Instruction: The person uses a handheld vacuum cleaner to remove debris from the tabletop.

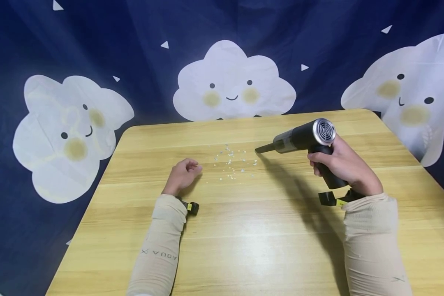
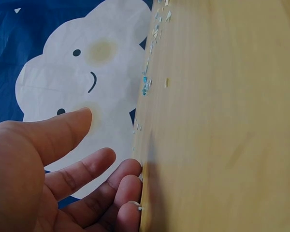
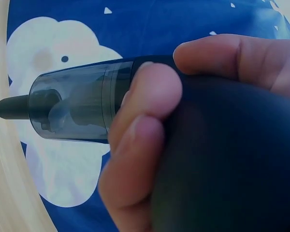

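Backdrop (image 1: 133, 49): dark blue cloth printed with white smiling clouds, hung behind a light wooden table (image 1: 244, 246).

Left hand (image 1: 181, 174): rested on the table to the left of centre, fingers loosely curled, nothing held. In the left wrist view the fingertips (image 2: 130, 179) are seen lying against the wood, thumb raised clear of it. A wrist camera is strapped just below the beige sleeve (image 1: 159, 242).

Table centre: a scatter of small pale scraps (image 1: 231, 160) is noted just to the right of the left hand. The material cannot be settled; in the left wrist view they look like bits of paper or foil (image 2: 147, 82), some bluish.

Right of centre: a handheld vacuum (image 1: 303, 139) is held above the table, its narrow nozzle pointed left and slightly down, the tip near the right edge of the scatter but apart from it. The clear dust cup (image 3: 72, 104) is seen in the right wrist view; whether anything has collected in it cannot be told.

Right hand (image 1: 340, 164): wrapped firmly round the dark handle, fingers (image 3: 145, 125) closed across its front.

Progress, as judged: the vacuum is in hand and aimed; the scraps appear untouched and spread out. Pickup of the whole scatter is taken to be outstanding.
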### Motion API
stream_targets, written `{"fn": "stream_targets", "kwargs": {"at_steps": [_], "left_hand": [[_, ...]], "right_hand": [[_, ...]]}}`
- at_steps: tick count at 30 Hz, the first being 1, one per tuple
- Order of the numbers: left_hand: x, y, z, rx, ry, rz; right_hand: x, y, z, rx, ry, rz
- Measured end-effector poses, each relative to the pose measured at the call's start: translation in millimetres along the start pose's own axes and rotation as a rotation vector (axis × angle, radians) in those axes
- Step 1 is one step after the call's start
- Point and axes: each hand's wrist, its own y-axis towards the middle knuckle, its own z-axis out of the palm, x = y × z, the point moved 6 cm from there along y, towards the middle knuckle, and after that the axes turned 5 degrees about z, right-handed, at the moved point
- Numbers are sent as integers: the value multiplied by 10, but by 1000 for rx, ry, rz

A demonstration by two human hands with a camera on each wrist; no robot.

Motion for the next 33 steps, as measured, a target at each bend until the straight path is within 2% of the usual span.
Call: {"fn": "stream_targets", "kwargs": {"at_steps": [19, 33], "left_hand": [[2, 9, 0, -9, 8, 9], [6, 9, 3, -17, -9, 7]], "right_hand": [[-31, 18, 28, 5, -12, 6], [-10, 53, 64, -49, 11, -42]]}}
